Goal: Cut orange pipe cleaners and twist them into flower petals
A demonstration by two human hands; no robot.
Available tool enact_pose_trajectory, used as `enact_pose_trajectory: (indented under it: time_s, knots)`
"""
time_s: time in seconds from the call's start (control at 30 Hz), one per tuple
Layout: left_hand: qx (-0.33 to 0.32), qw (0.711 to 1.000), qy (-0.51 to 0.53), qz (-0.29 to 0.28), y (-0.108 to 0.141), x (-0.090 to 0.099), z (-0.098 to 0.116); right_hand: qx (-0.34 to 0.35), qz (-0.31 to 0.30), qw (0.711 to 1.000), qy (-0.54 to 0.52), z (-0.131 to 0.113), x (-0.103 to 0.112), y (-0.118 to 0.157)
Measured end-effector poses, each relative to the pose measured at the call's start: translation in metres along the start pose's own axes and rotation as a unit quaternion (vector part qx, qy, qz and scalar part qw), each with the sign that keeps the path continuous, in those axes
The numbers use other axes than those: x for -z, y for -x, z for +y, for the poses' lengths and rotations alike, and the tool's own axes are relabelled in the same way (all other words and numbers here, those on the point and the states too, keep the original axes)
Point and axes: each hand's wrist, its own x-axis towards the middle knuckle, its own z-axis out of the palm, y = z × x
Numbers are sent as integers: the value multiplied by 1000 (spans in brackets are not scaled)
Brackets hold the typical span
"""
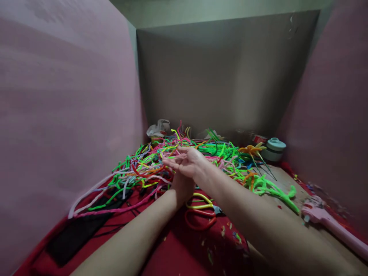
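My right hand (188,161) reaches over the pile of coloured pipe cleaners (155,161), its fingers stretched out to the left and nothing seen in them. Beneath it, partly covered, is my left hand (182,186); its fingers are hidden behind the right hand. The two hands overlap near the wrist and palm. Just below the hands, scissors with yellow and red handles (200,219) lie on the red cloth (178,249). Bright green pipe cleaners (212,149) lie behind the hands and to their right.
Orange pipe-cleaner flower (251,149) and pale green round container (275,148) stand at the back right. A pink glue gun (327,218) lies on the right. At the left is a black flat item (77,234). Pink walls (69,103) rise on both sides.
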Motion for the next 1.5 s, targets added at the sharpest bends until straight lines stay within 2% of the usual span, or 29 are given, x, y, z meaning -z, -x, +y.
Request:
enact_pose_trajectory:
  time_s: [0.03, 0.07, 0.1, 0.13, 0.2, 0.3, 0.43, 0.5, 0.57, 0.77, 0.93, 1.13, 1.4, 1.5]
  knots:
    - [-4, 1000, -8, -6, 2, 0, 0, -20, -4, 999, 34, -4, -2, 1]
    - [-6, 1000, -15, -10, 3, -1, 0, -3, -7, 989, 147, -11, -3, 2]
    - [-6, 1000, -22, -10, 4, -1, 0, 58, 6, 957, 285, -19, -1, 3]
    - [-5, 1000, -28, -9, 4, -2, 1, 132, 43, 893, 428, -29, 2, 2]
    - [-4, 999, -35, -3, 3, -2, 2, 157, 86, 843, 507, -47, 15, -1]
    - [-15, 999, -35, 3, 3, -2, 3, 119, 122, 764, 623, -60, 43, -10]
    - [-18, 999, -41, 11, 5, 0, 4, 122, 150, 641, 743, -55, 71, -17]
    - [-16, 999, -45, 11, 6, 0, 4, 126, 151, 597, 778, -49, 78, -20]
    - [-16, 999, -50, 11, 7, 0, 5, 130, 145, 566, 801, -44, 81, -26]
    - [-18, 998, -59, 12, 6, 0, 5, 128, 132, 503, 844, -40, 86, -48]
    - [-19, 998, -57, 12, 7, 0, 5, 131, 137, 460, 868, -36, 89, -53]
    - [-16, 999, -43, 13, 6, 1, 3, 139, 128, 434, 881, -41, 97, -55]
    - [-9, 999, -29, 30, 7, 2, 4, 154, 68, 395, 903, -36, 94, -57]
    - [-7, 999, -24, 46, 5, 5, 3, 166, 46, 389, 905, -33, 95, -57]
